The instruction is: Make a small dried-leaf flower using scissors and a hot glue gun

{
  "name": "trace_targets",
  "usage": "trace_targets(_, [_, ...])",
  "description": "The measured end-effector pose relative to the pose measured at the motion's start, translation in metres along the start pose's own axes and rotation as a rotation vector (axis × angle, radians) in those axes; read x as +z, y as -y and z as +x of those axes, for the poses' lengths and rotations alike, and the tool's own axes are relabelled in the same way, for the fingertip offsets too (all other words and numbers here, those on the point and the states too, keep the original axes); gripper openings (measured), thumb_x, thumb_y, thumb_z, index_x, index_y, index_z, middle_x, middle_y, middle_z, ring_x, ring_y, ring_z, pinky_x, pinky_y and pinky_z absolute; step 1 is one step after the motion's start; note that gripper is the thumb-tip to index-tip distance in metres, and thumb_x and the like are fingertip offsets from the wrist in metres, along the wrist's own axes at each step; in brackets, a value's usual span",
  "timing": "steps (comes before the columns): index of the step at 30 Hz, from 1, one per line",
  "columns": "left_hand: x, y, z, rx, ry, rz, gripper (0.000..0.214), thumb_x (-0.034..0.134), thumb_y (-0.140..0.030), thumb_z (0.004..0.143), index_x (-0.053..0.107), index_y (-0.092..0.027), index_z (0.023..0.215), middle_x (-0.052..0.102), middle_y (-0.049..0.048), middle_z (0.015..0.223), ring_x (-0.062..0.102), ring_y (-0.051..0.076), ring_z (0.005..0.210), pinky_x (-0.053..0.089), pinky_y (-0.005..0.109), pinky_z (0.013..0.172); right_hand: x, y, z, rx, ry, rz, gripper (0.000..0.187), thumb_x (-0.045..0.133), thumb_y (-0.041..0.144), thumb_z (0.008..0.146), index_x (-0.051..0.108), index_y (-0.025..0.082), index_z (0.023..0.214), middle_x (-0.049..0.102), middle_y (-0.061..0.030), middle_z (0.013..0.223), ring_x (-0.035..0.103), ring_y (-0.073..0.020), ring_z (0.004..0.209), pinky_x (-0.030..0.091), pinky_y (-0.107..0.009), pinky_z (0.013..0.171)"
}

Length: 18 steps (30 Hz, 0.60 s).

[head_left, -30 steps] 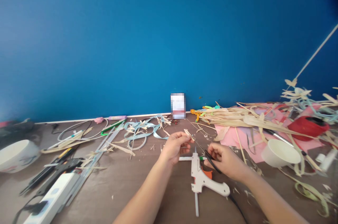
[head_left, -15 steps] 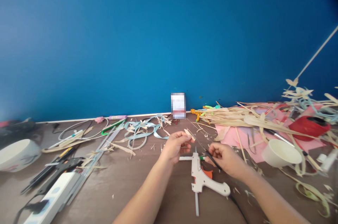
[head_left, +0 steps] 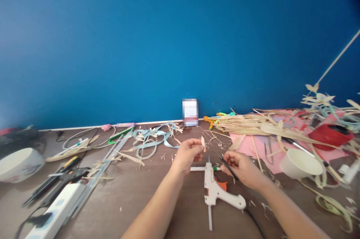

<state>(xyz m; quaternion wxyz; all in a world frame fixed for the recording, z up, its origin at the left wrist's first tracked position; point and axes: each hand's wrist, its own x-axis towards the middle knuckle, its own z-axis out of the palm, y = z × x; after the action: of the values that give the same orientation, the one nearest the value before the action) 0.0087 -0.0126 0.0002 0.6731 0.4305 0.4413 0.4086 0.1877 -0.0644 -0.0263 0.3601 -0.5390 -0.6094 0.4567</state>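
Note:
My left hand [head_left: 186,155] pinches a small pale leaf-shaped piece [head_left: 203,142] above the brown table. My right hand [head_left: 242,168] is closed round a pair of black-handled scissors [head_left: 224,162], whose thin blades point up and left toward the piece. A white glue gun [head_left: 216,191] with an orange trigger lies flat on the table just below and between both hands, its nozzle pointing away from me.
A white cup [head_left: 299,163], a red object [head_left: 327,135] and a heap of dried straw strips [head_left: 261,124] over pink paper [head_left: 250,145] fill the right. Light-blue ribbon [head_left: 152,139] lies behind the hands. At left are a white bowl [head_left: 19,165], a power strip [head_left: 53,211], tools and cables.
The left hand has turned the small piece more upright and raised it slightly. The scissors have drawn a little away from it. The glue gun has not moved.

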Motion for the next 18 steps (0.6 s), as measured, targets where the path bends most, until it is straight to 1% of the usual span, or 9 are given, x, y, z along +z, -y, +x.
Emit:
trace_targets(6, [0.0004, -0.0009, 0.0002, -0.004, -0.029, 0.016, 0.023, 0.065, -0.022, 0.054, 0.058, -0.014, 0.075, 0.061, 0.0007, 0.061, 0.044, 0.004, 0.041, 0.036, 0.017, 0.041, -0.0002, -0.0009, 0.0005, -0.004, 0.006, 0.03, 0.025, 0.063, 0.03, 0.065, 0.041, 0.019, 0.062, 0.037, 0.0085, 0.052, 0.033, -0.007, 0.049, 0.027, -0.019, 0.045])
trace_targets(13, [-0.0025, -0.002, 0.0008, 0.012, -0.033, -0.027, 0.023, 0.067, -0.024, 0.053, 0.058, -0.015, 0.073, 0.058, -0.0017, 0.057, 0.045, 0.005, 0.041, 0.039, 0.018, 0.042, -0.0008, 0.0061, -0.0027, 0.061, 0.104, 0.043, 0.028, 0.066, 0.032, 0.063, 0.042, 0.018, 0.062, 0.04, 0.0083, 0.05, 0.035, -0.0065, 0.047, 0.027, -0.019, 0.044])
trace_targets(18, [-0.0057, -0.0029, 0.0017, -0.035, -0.028, -0.078, 0.023, 0.069, -0.023, 0.051, 0.058, -0.015, 0.069, 0.055, -0.0028, 0.055, 0.045, 0.005, 0.041, 0.039, 0.018, 0.042, -0.0017, 0.0076, -0.0032, 0.087, 0.117, 0.021, 0.029, 0.067, 0.033, 0.061, 0.042, 0.018, 0.061, 0.042, 0.0077, 0.05, 0.036, -0.0065, 0.047, 0.027, -0.019, 0.044])
